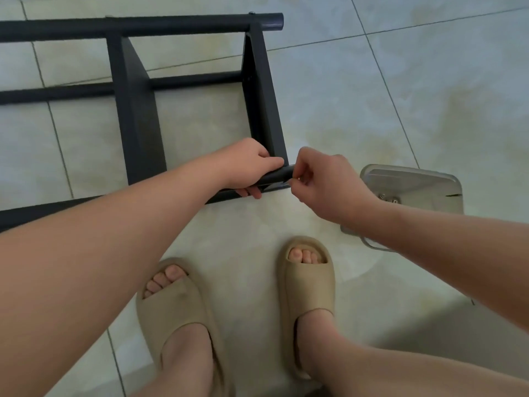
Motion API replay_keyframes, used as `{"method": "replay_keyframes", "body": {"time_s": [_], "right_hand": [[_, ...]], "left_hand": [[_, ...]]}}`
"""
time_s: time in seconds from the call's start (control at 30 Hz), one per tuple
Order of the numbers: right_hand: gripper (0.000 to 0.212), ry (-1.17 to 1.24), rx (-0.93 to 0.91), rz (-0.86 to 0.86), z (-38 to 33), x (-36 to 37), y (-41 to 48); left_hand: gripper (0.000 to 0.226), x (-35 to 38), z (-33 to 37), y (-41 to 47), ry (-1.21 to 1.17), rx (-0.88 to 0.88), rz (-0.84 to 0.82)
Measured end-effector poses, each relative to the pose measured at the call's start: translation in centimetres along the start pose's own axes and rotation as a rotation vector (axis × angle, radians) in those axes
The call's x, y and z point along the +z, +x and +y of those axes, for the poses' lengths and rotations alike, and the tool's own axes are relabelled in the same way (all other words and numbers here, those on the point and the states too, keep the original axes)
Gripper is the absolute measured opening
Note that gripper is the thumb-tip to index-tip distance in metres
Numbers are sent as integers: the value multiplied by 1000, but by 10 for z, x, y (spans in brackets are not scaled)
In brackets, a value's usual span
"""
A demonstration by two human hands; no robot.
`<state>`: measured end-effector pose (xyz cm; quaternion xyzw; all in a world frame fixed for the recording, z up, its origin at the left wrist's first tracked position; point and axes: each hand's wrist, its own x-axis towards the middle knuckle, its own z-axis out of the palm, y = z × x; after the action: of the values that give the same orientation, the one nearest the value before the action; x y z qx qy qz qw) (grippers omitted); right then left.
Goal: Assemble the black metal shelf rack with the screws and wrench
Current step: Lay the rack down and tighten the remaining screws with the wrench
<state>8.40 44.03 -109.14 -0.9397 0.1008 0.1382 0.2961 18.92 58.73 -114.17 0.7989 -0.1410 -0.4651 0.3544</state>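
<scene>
The black metal shelf rack lies on its side on the tiled floor, its tubes running left to right and its flat shelves standing between them. My left hand grips the near tube close to its right end. My right hand is at that tube's end with thumb and fingers pinched on something small and shiny; I cannot tell whether it is a screw or the wrench.
A clear plastic tray holding several small metal screws sits on the floor to the right, behind my right forearm. My two feet in beige slippers stand just below the rack. Pale floor tiles surround everything.
</scene>
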Motion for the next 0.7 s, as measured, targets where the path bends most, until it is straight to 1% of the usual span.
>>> {"method": "replay_keyframes", "body": {"time_s": [0.13, 0.23, 0.37, 0.43, 0.7], "right_hand": [[15, 52, -23, 50, 1, 6, -4], [16, 104, -39, 89, 1, 11, -8], [13, 163, -41, 137, 4, 16, -13], [11, 186, -32, 157, 7, 18, -14], [15, 294, 30, 251, 17, 28, -21]], "left_hand": [[28, 1, 5, -1, -70, 11, 50], [28, 2, 4, -2, -80, 12, 77], [28, 2, 5, -4, -124, 2, 71], [28, 2, 6, -5, -129, -5, 70], [26, 0, 12, -10, -145, -39, 51]]}}
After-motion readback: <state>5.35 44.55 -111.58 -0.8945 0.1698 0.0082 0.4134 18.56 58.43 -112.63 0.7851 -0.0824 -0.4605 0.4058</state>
